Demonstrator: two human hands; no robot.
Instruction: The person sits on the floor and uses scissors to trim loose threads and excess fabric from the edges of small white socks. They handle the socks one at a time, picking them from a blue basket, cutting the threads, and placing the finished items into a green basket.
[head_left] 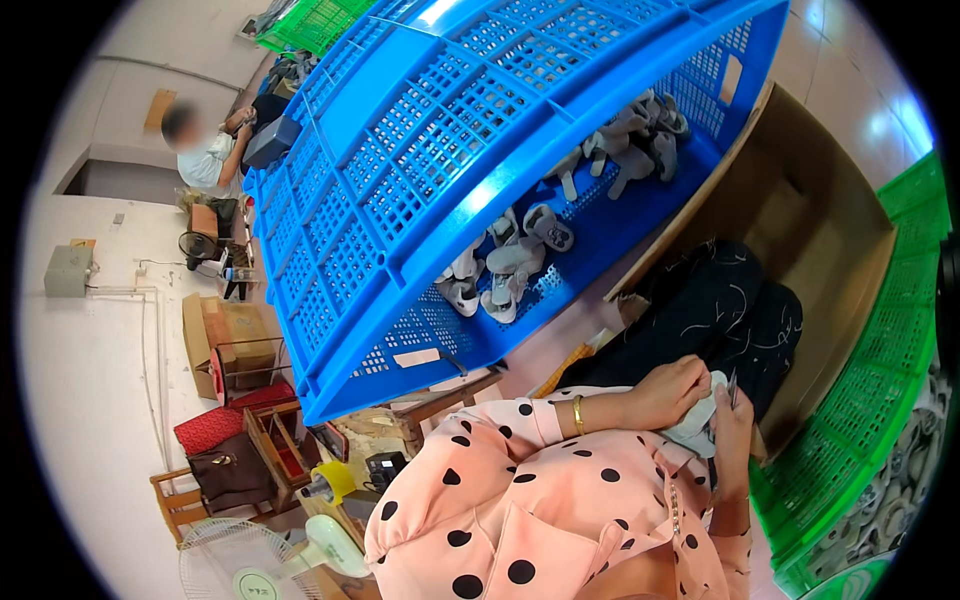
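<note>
Over my lap, my left hand (672, 392), with a gold bracelet at the wrist, has its fingers pinched together; what they hold, if anything, is too small to make out. Close beside it, my right hand (734, 425) is closed around a small pointed metal tool (733, 382) that looks like thread snips. A pale, small shoe (694, 428) lies between the two hands, touching the right one and partly hidden by it. Small pale grey shoes (517, 257) lie in groups inside the big blue plastic crate (420, 130) in front of me.
An open cardboard box (825, 190) stands by my legs. Right of it is a green crate (850, 470) full of pale shoes (890, 500). A fan (240, 565) and a wooden chair (180, 500) are at lower left. Another person (210, 150) sits far left.
</note>
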